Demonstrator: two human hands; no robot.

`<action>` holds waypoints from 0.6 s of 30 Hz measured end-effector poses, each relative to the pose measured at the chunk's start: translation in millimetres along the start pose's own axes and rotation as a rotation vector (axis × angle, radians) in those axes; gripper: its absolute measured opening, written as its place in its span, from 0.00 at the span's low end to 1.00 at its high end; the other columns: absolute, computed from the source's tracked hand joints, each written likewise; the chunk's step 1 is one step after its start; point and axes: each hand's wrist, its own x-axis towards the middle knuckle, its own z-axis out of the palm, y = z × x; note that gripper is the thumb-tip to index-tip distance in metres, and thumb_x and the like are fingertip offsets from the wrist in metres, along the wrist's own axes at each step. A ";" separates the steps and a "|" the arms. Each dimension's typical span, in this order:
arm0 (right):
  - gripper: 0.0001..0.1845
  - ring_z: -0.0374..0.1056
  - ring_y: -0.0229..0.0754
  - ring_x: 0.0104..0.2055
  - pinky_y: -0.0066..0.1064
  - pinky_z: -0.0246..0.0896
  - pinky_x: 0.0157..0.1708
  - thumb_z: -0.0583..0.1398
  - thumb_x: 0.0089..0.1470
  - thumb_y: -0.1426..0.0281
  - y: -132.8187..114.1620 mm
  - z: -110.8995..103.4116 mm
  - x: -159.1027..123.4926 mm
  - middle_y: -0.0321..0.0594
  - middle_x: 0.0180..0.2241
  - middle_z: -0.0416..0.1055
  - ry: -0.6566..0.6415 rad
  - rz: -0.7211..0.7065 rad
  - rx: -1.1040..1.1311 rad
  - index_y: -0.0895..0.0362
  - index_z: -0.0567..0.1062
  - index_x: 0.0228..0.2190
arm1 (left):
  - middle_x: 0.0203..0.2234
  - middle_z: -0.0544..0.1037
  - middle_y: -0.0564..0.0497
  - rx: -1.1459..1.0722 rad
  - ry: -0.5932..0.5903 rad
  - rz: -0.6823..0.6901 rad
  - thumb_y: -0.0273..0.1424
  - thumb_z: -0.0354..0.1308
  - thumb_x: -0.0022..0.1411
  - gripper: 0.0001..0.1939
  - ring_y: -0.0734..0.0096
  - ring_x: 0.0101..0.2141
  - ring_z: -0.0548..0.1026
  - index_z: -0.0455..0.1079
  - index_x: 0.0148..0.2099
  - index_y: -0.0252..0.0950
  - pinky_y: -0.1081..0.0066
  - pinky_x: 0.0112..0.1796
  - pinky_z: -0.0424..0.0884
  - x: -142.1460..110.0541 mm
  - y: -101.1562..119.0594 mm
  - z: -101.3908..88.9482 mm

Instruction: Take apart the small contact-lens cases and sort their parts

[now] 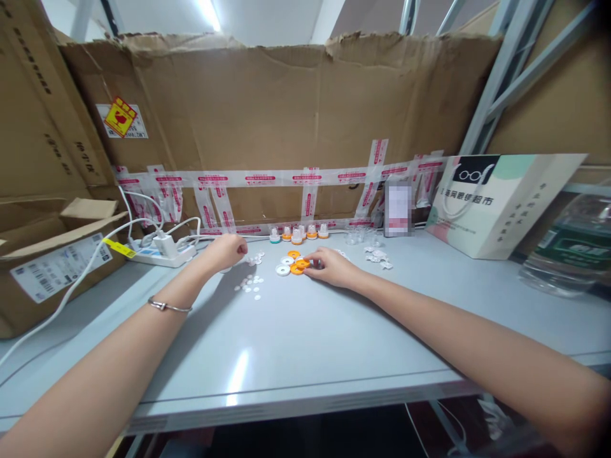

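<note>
One cardboard box [60, 280] stands far out at nine o'clock from the rings [282, 273], a power strip [176, 256] nearer. The left hand [231, 250], also around nine, has its fingers curled together; I cannot tell whether they hold anything. Small white discs [247, 289] lie towards eight. Orange and white, the rings lie close together on the table [305, 343], small tops [297, 235] at twelve. The right hand [330, 267], at three, has bent fingers touching an orange ring [296, 271]; I cannot tell whether they pinch it. Clear plastic cups [354, 237] and a phone [398, 210] stand around two, a water bottle [568, 251] at three.
</note>
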 end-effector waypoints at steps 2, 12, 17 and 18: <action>0.19 0.59 0.36 0.29 0.25 0.52 0.29 0.57 0.46 0.61 0.5 0.7 -0.1 0.38 0.28 0.62 0.002 -0.005 0.010 0.56 0.73 0.39 | 0.26 0.76 0.49 -0.005 -0.022 0.000 0.24 0.51 0.46 0.09 0.71 0.27 0.70 0.71 0.30 0.34 0.76 0.27 0.61 -0.9 -3.4 1.3; 0.23 0.59 0.36 0.29 0.26 0.53 0.30 0.60 0.43 0.60 0.0 -2.5 -0.3 0.38 0.28 0.65 0.034 -0.030 0.057 0.56 0.72 0.42 | 0.25 0.75 0.51 -0.154 0.005 0.198 0.24 0.50 0.47 0.09 0.74 0.27 0.70 0.70 0.30 0.34 0.78 0.28 0.63 -8.9 32.0 -11.3; 0.23 0.62 0.36 0.30 0.28 0.56 0.33 0.60 0.43 0.58 -18.2 -7.7 -2.1 0.39 0.28 0.69 0.050 -0.015 0.384 0.60 0.74 0.39 | 0.26 0.74 0.52 -0.402 0.113 0.362 0.24 0.50 0.50 0.07 0.76 0.28 0.70 0.69 0.31 0.34 0.77 0.30 0.64 -20.4 75.4 -5.0; 0.22 0.63 0.36 0.30 0.29 0.57 0.33 0.60 0.43 0.58 -23.3 -8.4 -3.0 0.40 0.29 0.70 0.007 0.007 0.508 0.60 0.74 0.38 | 0.26 0.74 0.52 -0.444 0.147 0.379 0.24 0.50 0.51 0.07 0.76 0.28 0.69 0.69 0.31 0.34 0.78 0.30 0.64 -23.6 83.6 -4.6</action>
